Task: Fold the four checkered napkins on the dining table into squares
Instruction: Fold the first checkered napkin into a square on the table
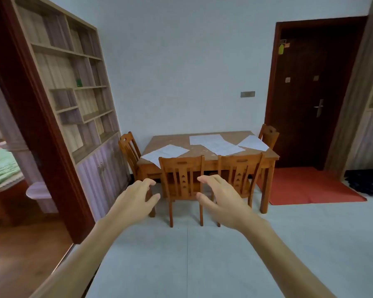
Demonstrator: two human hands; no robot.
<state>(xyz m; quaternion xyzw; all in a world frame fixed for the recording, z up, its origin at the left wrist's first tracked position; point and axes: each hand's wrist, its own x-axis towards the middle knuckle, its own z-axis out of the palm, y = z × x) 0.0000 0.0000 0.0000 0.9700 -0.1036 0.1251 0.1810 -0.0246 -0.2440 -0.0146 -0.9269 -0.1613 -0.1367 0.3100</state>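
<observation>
Four napkins (166, 152) lie spread flat on the dining table (172, 139), well beyond both hands (checks too faint to see); left hand (136, 196) and right hand (222, 198) hang empty, fingers loosely spread, probably readied for reaching past the chairs (181, 175) between

I have one view only: head-worn, wide-angle, well back from the dining table (172, 140), facing it, tilted down over the floor (202, 265).

A pale blue-grey wall (181, 72) backs an orange-brown wooden counter (170, 139) with four matching slat-backed chairs (182, 163) around it. A tall wood-grain open shelving unit (73, 82) fills the left side. At right, a dark reddish-brown door (306, 93) stands behind a red rectangular floor mat (299, 186) on the pale grey tiled floor (224, 254).
</observation>
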